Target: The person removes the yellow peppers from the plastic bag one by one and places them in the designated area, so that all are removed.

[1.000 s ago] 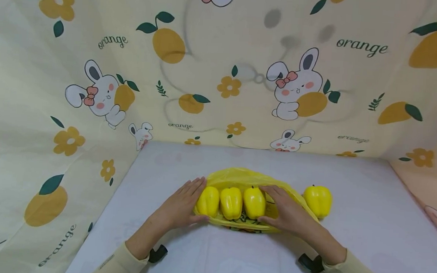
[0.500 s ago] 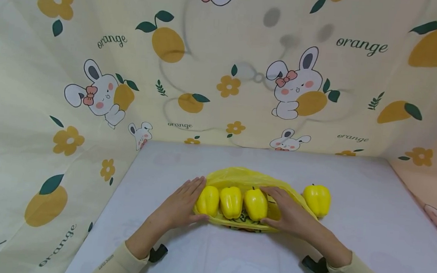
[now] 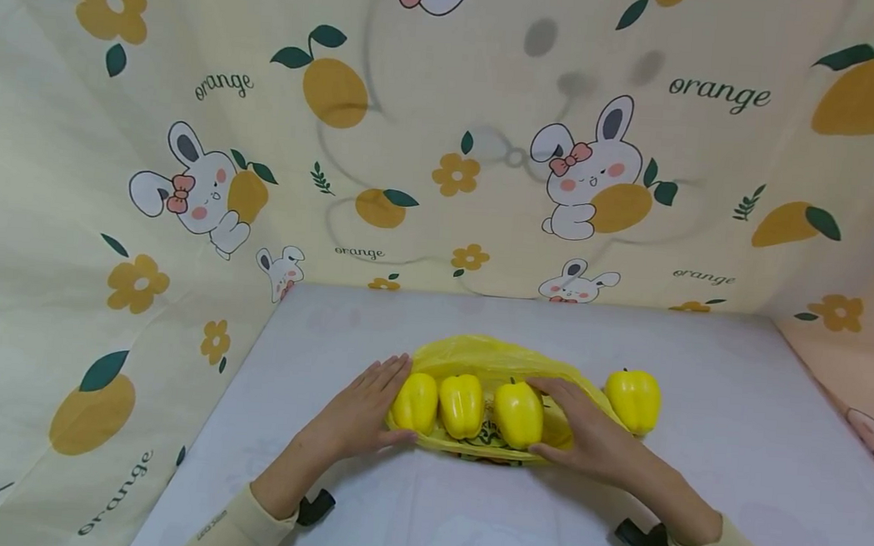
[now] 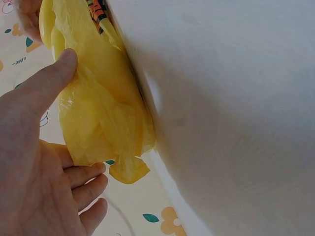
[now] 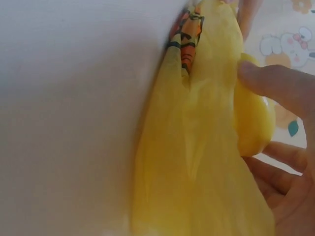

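A yellow plastic bag (image 3: 480,352) lies on the table, its mouth spread wide. In it sit three yellow bell peppers in a row: a left one (image 3: 416,403), a middle one (image 3: 462,406) and a right one (image 3: 518,415). My right hand (image 3: 585,430) holds the right pepper between thumb and fingers; in the right wrist view that pepper (image 5: 253,118) shows above the bag's edge. At the bag's left end my left hand (image 3: 364,408) lies with fingers extended. Its thumb (image 4: 56,76) rests on the bag in the left wrist view.
Another yellow bell pepper (image 3: 633,400) stands outside the bag, just beyond its right end. The white table (image 3: 497,519) meets a patterned cloth (image 3: 440,223) at the back and sides. Printed marks show on the bag's front (image 4: 98,14).
My right hand has moved to the right with the right pepper, which now stands farther from the middle one. My left hand and the other peppers have stayed in place.
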### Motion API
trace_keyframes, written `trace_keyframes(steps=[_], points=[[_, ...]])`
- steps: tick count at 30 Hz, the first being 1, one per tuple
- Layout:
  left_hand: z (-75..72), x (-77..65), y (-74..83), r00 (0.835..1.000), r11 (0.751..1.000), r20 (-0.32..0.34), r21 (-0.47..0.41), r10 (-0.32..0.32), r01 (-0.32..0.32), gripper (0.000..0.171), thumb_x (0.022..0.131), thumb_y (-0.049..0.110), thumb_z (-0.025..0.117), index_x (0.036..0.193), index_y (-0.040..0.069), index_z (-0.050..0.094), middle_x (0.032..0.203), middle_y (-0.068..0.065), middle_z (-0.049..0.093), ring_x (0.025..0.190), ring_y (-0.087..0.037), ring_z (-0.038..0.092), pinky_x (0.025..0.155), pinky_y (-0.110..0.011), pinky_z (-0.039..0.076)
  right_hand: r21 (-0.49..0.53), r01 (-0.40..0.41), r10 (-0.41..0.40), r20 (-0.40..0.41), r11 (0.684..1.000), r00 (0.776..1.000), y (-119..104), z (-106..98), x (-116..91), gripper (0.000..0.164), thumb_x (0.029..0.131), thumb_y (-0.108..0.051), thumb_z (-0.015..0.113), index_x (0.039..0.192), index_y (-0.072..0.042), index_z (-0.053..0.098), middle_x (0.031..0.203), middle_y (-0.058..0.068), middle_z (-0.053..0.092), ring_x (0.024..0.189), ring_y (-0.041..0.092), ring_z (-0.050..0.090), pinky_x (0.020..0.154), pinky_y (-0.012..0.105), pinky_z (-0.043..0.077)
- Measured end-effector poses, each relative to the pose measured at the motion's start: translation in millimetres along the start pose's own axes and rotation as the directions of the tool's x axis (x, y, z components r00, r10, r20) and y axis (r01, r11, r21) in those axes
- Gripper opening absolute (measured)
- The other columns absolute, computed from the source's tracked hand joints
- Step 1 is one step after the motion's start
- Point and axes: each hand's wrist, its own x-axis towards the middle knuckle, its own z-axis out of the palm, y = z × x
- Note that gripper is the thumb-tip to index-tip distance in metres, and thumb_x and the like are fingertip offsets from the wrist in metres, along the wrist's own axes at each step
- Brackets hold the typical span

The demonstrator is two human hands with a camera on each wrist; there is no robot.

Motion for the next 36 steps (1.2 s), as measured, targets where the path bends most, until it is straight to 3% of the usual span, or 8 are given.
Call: trace_keyframes(steps=[20,23,28,36], points=[[0.1,-0.4,1.6,1.0,1.0,-0.001,-0.014,-0.001,0.001,0.112,0.095,0.067,0.071,0.171,0.002,0.02,0.179,-0.013,0.021,0.164,-0.03,0.023,0.135,-0.047,0.017,0.04,0.032,-0.03,-0.036,0.999,0.999,4,-26,-18,0.09,0.084,-0.032,0.096,0.157,-0.015,0.046,0.156,0.003,0.054,0.133,0.027,0.06,0.106,0.054,0.058],[0.0,-0.9,2.2,1.0,1.0,0.003,-0.013,-0.002,0.002,0.112,0.095,0.067,0.071,0.171,0.002,0.02,0.179,-0.012,0.02,0.164,-0.03,0.022,0.135,-0.046,0.017,0.011,0.041,-0.04,-0.061,0.999,0.997,6,-31,-20,0.092,0.081,-0.029,0.097,0.157,-0.014,0.047,0.156,0.002,0.054,0.134,0.025,0.059,0.111,0.038,0.056],[-0.8,-1.0,2.9,1.0,1.0,-0.001,-0.016,-0.004,0.004,0.112,0.095,0.066,0.072,0.171,0.002,0.021,0.179,-0.012,0.021,0.164,-0.029,0.023,0.135,-0.047,0.017,-0.012,0.074,-0.075,-0.105,0.997,0.992,12,-39,-22,0.094,0.08,-0.023,0.098,0.158,-0.011,0.047,0.157,0.002,0.054,0.134,0.024,0.057,0.114,0.009,0.037],[-2.3,0.1,3.2,1.0,1.0,0.002,-0.006,-0.009,0.009,0.112,0.094,0.067,0.071,0.171,0.003,0.02,0.179,-0.012,0.021,0.164,-0.029,0.023,0.135,-0.047,0.018,-0.015,0.101,-0.102,-0.146,0.995,0.984,17,-53,-28,0.101,0.076,-0.012,0.099,0.161,-0.01,0.044,0.156,0.005,0.054,0.126,0.018,0.057,0.11,0.009,0.043]])
